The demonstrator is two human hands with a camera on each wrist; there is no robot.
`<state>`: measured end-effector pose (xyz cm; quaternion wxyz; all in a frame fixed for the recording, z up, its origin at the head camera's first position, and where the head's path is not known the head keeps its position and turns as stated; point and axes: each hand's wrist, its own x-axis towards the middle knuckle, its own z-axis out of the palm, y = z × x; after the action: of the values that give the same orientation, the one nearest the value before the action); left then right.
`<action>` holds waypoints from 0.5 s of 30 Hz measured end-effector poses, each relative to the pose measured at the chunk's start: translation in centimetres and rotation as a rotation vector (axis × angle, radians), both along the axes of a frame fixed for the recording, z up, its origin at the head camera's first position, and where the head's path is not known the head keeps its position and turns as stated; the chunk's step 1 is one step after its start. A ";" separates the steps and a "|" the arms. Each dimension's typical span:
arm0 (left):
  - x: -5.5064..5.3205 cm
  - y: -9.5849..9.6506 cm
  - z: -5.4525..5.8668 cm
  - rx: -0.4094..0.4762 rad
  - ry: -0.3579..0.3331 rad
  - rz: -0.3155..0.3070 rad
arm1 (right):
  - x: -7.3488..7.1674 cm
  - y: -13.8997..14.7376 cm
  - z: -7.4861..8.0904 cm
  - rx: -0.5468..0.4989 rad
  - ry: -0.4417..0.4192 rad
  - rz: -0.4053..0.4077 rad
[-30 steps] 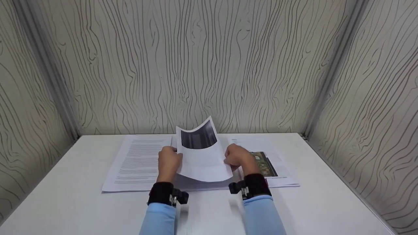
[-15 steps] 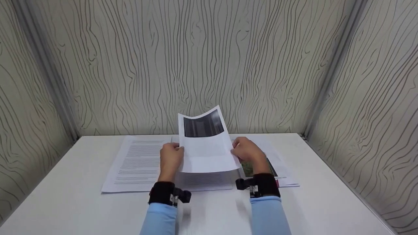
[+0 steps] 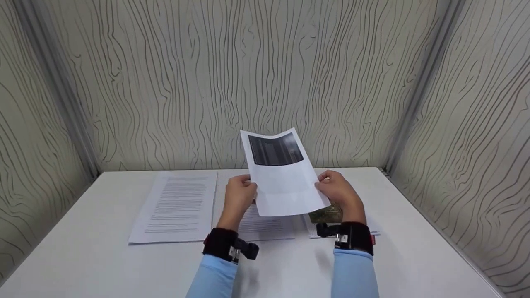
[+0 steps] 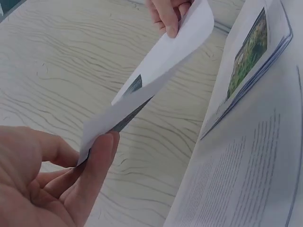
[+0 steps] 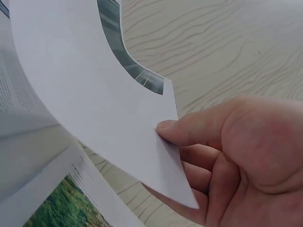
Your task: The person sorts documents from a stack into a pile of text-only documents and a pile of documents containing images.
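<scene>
A white sheet of paper (image 3: 285,182) with a dark picture printed near its far end is held up over the table, bowed between both hands. My left hand (image 3: 239,198) pinches its left edge; in the left wrist view, thumb and fingers of the left hand (image 4: 61,179) grip the sheet (image 4: 156,66) from both sides. On the opposite edge, my right hand (image 3: 341,191) pinches the paper, its thumb (image 5: 180,130) pressed on the printed face. Below the sheet lie a text page (image 3: 265,227) in the middle and a stack with a green picture (image 3: 327,215), partly hidden by the right hand.
A pile of text pages (image 3: 180,207) lies at the left on the white table (image 3: 91,256). Wood-grain patterned walls (image 3: 265,74) stand behind the table and on both sides. Each wrist wears a black strap with a small camera (image 3: 248,250).
Both hands have lifted the sheet and carried it to the right. More of the middle text page shows below it, while the right hand now covers more of the right stack.
</scene>
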<state>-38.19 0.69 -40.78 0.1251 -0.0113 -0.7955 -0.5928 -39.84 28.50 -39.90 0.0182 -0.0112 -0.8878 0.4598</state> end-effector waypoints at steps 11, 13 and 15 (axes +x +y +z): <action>0.8 5.1 -2.1 0.111 0.011 -0.165 | 1.7 5.9 -2.1 -0.067 -0.057 -0.115; 0.9 5.8 -2.6 0.122 0.011 -0.184 | 1.9 6.5 -2.2 -0.085 -0.068 -0.138; 1.0 6.5 -3.1 0.125 -0.002 -0.204 | 2.1 7.1 -2.3 -0.104 -0.068 -0.153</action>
<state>-37.22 7.19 -43.88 0.0639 -0.0840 -0.7519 -0.6508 -37.70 35.56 -42.25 0.0224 -0.0957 -0.8593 0.5020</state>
